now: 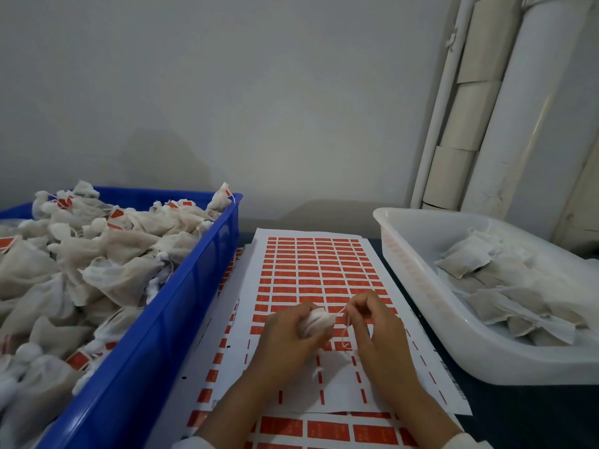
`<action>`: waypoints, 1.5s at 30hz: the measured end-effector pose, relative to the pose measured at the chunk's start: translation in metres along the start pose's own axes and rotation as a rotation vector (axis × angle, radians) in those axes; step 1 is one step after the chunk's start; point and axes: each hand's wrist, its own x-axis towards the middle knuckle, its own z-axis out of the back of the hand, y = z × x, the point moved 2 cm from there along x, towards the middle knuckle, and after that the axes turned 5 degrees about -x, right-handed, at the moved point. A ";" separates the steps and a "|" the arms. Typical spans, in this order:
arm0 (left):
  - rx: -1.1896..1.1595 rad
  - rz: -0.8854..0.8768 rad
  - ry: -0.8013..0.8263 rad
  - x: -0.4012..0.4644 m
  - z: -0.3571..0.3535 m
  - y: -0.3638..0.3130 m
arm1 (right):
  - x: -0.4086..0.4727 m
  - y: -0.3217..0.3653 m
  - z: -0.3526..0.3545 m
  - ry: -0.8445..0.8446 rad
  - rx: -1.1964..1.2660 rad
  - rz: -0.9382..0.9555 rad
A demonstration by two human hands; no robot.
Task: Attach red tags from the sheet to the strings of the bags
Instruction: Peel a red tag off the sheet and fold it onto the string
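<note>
Blue crate [168, 319]: on my left, the largest thing here; heaped with cloth bags, several already wearing red tags; I judge these finished.
White tray [431, 306]: on my right, holding flat sachets with no red on them that I can see; likely the untagged stock.
Tag sheet [319, 273]: lying between crate and tray, on top of another sheet; its far rows full of red tags; the near rows stripped to thin red slivers.
Left hand [288, 338]: fingers wrapped round a small white bag [316, 322], held over the sheet's near half.
Right hand [372, 322]: fingertips pinching the bag's string [345, 322], which runs from the bag's neck and dangles below the pinch.
Step in hand: I read this as drawing the string clear, no tag on it yet.
Next move: I would peel one tag from the nearest full row; fold it squarely over the string near its end; keep the string taut meanwhile.
</note>
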 end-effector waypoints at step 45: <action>-0.377 0.237 -0.073 -0.001 0.002 -0.002 | -0.006 0.006 -0.006 0.103 -0.220 0.213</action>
